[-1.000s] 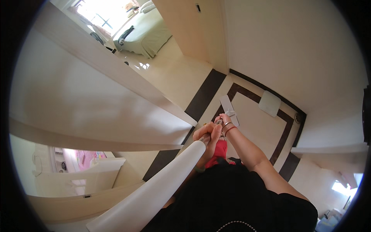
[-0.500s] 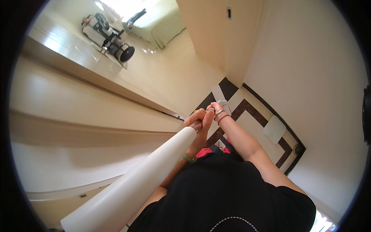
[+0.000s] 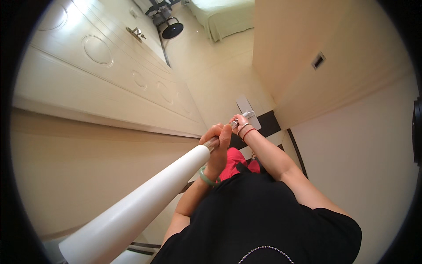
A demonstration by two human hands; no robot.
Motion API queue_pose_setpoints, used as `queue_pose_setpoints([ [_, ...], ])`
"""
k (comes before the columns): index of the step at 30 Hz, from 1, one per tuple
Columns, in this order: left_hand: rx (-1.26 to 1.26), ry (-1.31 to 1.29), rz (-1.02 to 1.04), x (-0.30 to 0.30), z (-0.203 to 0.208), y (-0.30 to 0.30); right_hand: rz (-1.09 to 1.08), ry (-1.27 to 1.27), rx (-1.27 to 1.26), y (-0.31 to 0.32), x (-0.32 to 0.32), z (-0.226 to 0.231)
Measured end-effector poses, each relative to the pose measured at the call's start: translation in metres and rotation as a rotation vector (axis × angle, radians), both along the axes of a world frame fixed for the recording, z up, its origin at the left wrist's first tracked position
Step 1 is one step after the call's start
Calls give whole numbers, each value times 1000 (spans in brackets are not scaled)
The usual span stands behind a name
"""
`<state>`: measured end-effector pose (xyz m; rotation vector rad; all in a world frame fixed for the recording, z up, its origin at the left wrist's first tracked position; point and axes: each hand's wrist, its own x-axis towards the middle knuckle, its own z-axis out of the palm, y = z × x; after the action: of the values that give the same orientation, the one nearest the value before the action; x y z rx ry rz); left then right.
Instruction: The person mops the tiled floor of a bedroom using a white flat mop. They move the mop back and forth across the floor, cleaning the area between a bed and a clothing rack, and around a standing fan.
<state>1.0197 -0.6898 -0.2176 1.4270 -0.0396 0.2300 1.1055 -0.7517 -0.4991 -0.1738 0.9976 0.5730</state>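
Downward fisheye (head-worn), close above left hand (image 3: 219, 147) and right hand (image 3: 241, 121)

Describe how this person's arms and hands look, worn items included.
The sleeves are short and black. The left hand is gloveless, with a pale green bangle at the wrist; the right hand, also gloveless, has a silvery bracelet and a red band.

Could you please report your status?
Left fingers and right fingers closed on mop pole; flat head at dark floor strip; panelled door on left.
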Motion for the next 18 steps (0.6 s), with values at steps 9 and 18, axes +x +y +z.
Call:
queue_pose_setpoints([
  [9,-35,-56,199,159,-33,76,66,34,141,82,162,-5],
  [18,0,-102,159,359,-57,165,185,-19,98,174,363,-18],
])
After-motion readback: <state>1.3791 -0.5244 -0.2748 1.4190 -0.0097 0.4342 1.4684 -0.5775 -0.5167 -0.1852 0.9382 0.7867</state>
